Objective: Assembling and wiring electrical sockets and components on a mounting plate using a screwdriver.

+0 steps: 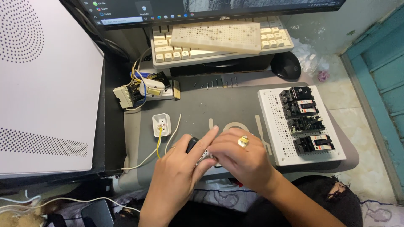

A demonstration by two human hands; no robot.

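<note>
Both hands, the left hand [185, 162] and the right hand [237, 157], close together on a small black-and-white electrical part [201, 152] at six o'clock on the grey mat [219, 105]; it seems light, stiff, best pinched at its edges.

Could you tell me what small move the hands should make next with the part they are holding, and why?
Probably lift the right hand a little off the small dark part. Both hands are closed over it at the near edge of the grey mat, the left hand gripping from below, so most of it is hidden. The white and yellow wires run toward it from the small white box.
</note>
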